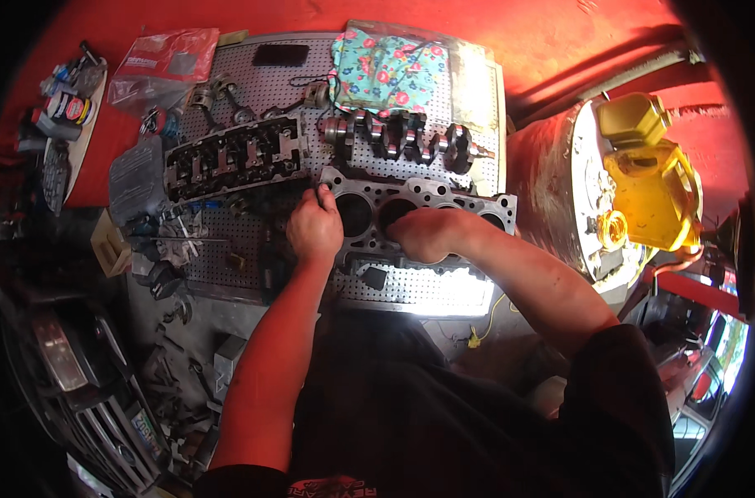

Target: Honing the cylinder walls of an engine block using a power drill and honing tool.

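An engine block (469, 197) lies on the perforated metal table in front of me, its round cylinder bores facing up. At its left end, my left hand (314, 226) is closed round the edge, with the thumb on top. My right hand (427, 235) rests over the middle of the block. Its fingers reach down at the second bore from the left, where the fingertips are hidden, so I cannot tell whether they hold anything. Just beyond the block lies a crankshaft (394, 137). A cylinder head (236, 158) sits to the left of it.
Pistons with connecting rods (232, 101) lie behind the cylinder head. A floral cloth (390, 70) is spread at the far side of the table (265, 91). On the right stand a large drum (543, 178) and a yellow jug (653, 195). Car front parts (95, 390) occupy the lower left.
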Tool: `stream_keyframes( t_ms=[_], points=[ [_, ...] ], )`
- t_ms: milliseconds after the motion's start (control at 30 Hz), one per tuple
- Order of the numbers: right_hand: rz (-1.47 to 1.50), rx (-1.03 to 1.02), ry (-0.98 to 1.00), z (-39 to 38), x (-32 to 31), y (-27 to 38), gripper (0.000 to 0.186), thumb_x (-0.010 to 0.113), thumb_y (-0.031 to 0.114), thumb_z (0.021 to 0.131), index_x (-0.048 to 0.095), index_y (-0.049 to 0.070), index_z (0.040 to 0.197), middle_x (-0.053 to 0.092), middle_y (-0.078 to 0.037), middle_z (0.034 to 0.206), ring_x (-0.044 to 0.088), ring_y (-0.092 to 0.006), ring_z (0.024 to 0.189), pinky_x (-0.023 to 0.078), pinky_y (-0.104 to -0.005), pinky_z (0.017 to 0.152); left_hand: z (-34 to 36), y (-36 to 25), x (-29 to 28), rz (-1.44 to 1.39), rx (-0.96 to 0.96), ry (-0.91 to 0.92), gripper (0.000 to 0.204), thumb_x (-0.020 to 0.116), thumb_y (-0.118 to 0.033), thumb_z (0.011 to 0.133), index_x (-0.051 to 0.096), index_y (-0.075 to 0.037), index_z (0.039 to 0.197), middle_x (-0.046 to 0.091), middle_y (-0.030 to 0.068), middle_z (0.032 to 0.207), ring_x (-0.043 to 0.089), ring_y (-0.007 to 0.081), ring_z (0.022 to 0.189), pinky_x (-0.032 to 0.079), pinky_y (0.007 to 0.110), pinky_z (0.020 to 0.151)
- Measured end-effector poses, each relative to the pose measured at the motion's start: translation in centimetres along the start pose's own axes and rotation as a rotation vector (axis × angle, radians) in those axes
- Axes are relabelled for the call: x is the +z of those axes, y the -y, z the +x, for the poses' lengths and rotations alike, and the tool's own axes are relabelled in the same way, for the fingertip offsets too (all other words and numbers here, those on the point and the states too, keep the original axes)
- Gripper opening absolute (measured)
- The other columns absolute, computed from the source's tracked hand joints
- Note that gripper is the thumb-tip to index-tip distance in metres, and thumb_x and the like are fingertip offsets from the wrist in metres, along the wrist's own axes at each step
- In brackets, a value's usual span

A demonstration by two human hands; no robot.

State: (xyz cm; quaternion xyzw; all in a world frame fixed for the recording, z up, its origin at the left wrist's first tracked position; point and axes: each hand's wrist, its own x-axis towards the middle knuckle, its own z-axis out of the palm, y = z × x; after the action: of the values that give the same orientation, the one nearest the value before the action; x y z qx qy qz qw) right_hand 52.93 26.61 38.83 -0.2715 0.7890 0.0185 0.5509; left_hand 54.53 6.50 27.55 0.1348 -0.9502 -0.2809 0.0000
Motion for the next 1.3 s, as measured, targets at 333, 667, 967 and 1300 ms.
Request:
stream_keyframes(
  t_ms=[333, 667, 967, 1300],
  points=[
    [1.082, 0.494, -0.871, -7.8, 30.6, 2.6, 0.044, 0.071, 0.021, 0.102, 0.067, 0.000, 0.140, 0.073, -0.024, 0.130, 0.071, -0.0435, 0.119, 0.057, -0.0474, 0.107, -0.3, 1.1, -0.4, -0.122, -0.004, 0.034, 0.050, 0.050, -0.044, 0.113, 0.073, 0.000, 0.107, 0.077, 0.0306, 0.104, 0.074, 0.0533, 0.097, 0.057, 0.062, 0.086],
    [1.371, 0.911, -0.477, -1.4, 74.8, 12.7, 0.054, 0.081, 0.029, 0.094, 0.070, -0.001, 0.138, 0.075, -0.024, 0.136, 0.071, -0.0383, 0.130, 0.055, -0.0491, 0.110, -0.8, 0.8, 1.0, -0.038, 0.082, -0.102, 0.049, 0.049, -0.043, 0.114, 0.072, -0.002, 0.128, 0.078, 0.0259, 0.118, 0.070, 0.0500, 0.115, 0.054, 0.059, 0.099],
    [1.643, 0.616, -0.565, -3.0, 72.6, -4.0, 0.053, 0.076, 0.028, 0.096, 0.071, -0.002, 0.140, 0.077, -0.028, 0.131, 0.072, -0.0414, 0.129, 0.057, -0.0464, 0.109, -11.3, -17.9, 3.8, -0.342, 0.375, 0.327, 0.023, 0.056, -0.006, 0.102, 0.072, 0.004, 0.115, 0.080, 0.0268, 0.108, 0.078, 0.0428, 0.100, 0.061, 0.051, 0.086],
    [1.969, 0.462, -1.074, -8.2, 70.7, -24.7, 0.043, 0.069, 0.021, 0.105, 0.067, -0.002, 0.141, 0.075, -0.012, 0.124, 0.076, -0.0214, 0.100, 0.061, -0.0357, 0.084, -6.0, -22.3, 7.7, 0.477, 0.074, 1.220, 0.024, 0.063, -0.008, 0.094, 0.077, 0.007, 0.107, 0.076, 0.0207, 0.096, 0.070, 0.0294, 0.084, 0.054, 0.047, 0.078]
  ],
)
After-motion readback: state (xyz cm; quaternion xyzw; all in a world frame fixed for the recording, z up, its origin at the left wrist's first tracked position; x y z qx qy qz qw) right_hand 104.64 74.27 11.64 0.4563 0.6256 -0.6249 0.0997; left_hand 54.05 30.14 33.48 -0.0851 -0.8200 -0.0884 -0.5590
